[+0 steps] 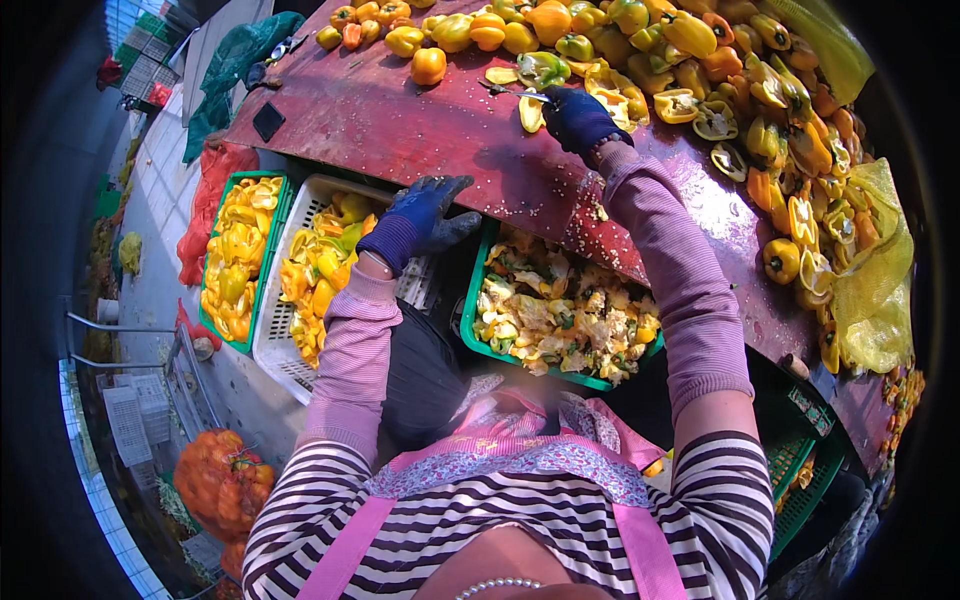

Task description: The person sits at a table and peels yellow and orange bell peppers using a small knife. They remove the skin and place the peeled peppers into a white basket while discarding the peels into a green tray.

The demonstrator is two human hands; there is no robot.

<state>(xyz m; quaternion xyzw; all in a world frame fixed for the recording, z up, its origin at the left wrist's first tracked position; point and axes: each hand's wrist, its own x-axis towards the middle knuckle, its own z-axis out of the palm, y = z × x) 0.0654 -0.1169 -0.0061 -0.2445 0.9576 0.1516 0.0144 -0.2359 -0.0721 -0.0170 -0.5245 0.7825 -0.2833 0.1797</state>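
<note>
My right hand, in a dark blue glove, is closed around a small knife whose blade points left over the red tabletop. Just below the blade lies a yellow pepper half; a green-yellow pepper sits above it. My left hand, in a blue glove with a dark palm, hovers at the table's near edge with fingers apart and nothing in them. Below it is a white crate with cut yellow peppers. Between my arms, a green crate holds pepper cores and seeds.
Whole and halved peppers are heaped along the table's far and right side, with yellow mesh bags. A phone lies at the left. Another green crate of cut peppers stands beyond the white one. An orange-filled net sack is lower left.
</note>
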